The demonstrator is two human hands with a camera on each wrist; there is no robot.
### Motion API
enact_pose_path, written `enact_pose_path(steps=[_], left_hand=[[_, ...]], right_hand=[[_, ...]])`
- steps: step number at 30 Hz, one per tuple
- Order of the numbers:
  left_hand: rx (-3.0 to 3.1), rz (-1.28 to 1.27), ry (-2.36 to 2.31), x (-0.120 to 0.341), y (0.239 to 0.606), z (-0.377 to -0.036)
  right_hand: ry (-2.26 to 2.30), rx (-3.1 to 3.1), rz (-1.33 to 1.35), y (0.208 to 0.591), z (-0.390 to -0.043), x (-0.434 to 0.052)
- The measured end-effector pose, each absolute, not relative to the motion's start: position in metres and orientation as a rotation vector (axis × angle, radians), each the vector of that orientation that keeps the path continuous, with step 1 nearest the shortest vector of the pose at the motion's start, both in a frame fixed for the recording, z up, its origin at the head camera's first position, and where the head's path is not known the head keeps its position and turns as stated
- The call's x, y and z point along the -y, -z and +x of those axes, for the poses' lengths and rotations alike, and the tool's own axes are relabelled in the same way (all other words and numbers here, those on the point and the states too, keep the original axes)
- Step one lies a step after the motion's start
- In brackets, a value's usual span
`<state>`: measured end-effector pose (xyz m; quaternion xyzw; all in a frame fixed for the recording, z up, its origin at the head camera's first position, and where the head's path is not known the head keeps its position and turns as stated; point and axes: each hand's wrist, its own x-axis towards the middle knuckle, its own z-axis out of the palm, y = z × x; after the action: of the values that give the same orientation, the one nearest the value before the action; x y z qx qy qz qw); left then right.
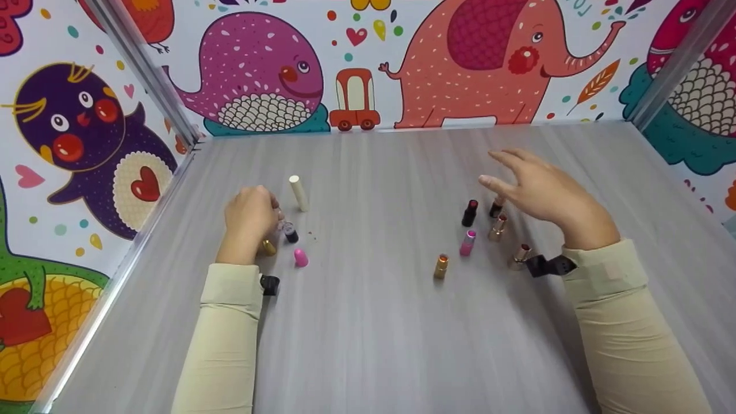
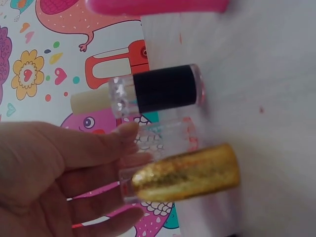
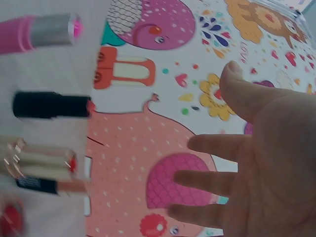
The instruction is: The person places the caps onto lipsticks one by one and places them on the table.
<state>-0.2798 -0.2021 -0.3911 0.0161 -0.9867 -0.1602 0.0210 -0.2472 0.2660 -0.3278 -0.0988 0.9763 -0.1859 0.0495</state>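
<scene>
Two hands: left hand (image 1: 248, 217) touching clear cap (image 2: 165, 138), right hand (image 1: 543, 192) spread, hovering.

pink cap (image 2: 157, 6) cropped at top edge

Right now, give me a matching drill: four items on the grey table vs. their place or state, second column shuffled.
Things:
1. cream cylindrical cap
2. bright pink rounded cap
3. gold metallic lipstick tube
4. black lipstick tube with red tip

Places or states:
A. stands alone, nearest the camera in the right group
B. lies tilted, farthest back on the left
C. upright just left of the open right hand
D. sits near the left hand, toward the camera

Pairs: 1-B, 2-D, 3-A, 4-C
</scene>
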Motion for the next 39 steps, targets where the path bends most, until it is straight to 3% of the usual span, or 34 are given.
enact_pose_path(steps=[13,23,39], left_hand=[[3.046,0.049,0.528,0.202,0.391,-0.28],[3.049,0.024,0.493,0.205,0.392,-0.282],[3.034,0.021,0.52,0.207,0.392,-0.281]], right_hand=[[0.583,-2.904,-0.339,0.318,-0.221,-0.304],[0.511,-2.648,-0.571,0.359,-0.225,-0.337],[0.599,-2.425,-0.589,0.396,-0.239,-0.321]])
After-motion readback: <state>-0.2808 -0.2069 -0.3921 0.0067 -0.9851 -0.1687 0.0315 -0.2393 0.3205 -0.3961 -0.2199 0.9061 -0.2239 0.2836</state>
